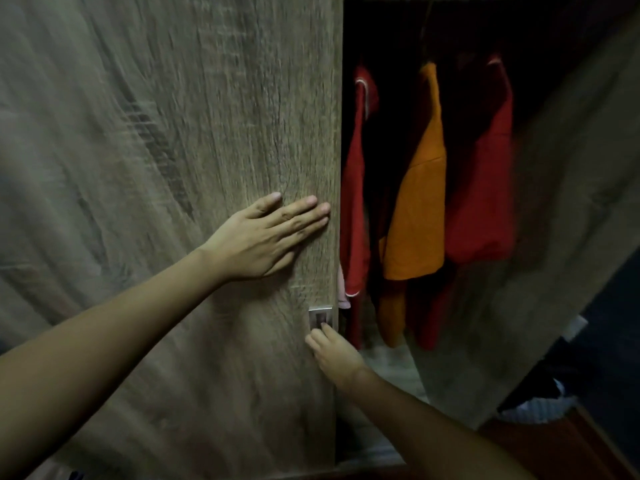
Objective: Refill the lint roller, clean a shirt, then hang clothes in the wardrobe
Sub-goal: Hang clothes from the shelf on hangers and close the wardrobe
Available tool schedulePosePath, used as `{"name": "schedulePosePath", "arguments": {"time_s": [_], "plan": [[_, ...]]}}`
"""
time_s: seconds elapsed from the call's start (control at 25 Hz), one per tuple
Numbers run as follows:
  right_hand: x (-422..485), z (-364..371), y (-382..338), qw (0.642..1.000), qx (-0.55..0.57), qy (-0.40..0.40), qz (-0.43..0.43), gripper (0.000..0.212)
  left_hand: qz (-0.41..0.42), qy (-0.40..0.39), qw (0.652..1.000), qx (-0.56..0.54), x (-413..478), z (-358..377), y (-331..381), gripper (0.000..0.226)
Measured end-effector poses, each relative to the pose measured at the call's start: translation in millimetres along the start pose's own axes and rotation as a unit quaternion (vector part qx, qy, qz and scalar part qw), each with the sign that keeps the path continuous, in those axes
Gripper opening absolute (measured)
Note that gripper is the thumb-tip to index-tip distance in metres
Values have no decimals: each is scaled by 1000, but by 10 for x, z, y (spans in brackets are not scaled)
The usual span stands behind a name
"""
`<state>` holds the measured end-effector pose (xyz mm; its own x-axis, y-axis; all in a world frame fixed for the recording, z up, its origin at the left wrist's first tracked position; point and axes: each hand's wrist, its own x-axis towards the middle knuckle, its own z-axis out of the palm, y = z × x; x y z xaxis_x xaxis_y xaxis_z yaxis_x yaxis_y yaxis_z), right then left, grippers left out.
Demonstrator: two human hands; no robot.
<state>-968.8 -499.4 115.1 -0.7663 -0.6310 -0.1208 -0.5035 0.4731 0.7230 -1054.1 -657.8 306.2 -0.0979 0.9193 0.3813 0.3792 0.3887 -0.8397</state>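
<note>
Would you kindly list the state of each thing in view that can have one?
Left grey-brown wooden wardrobe door: not fully shut, gap at its edge.
Right wooden wardrobe door: swung open.
Small metal door handle: touched by fingertips.
Left hand: flat, open, pressed on the left door.
Right hand: fingers at the handle; grip unclear.
Red garments: hanging inside.
Orange garment: hanging between them.
</note>
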Motion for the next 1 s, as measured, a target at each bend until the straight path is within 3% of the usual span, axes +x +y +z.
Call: {"name": "schedulePosePath", "arguments": {"time_s": [0.16,0.28,0.36,0.76,1.0], "plan": [[-641,435,233,999,-8,-47,7,48,7,28,1000,5,613,47,307,58],[-1079,691,502,998,25,-35,43,44,4,48,999,16,1040,49,535,59],[-1299,853,635,999,-2,-27,21,42,4,59,998,14,1351,32,696,59],[-2251,1594,1147,995,-56,-85,-4,49,-10,59,998,12,2591,-43,1334,60],[-2657,1900,1403,995,-11,-91,30,47,-17,65,998,10,3214,-70,1663,61]]}}
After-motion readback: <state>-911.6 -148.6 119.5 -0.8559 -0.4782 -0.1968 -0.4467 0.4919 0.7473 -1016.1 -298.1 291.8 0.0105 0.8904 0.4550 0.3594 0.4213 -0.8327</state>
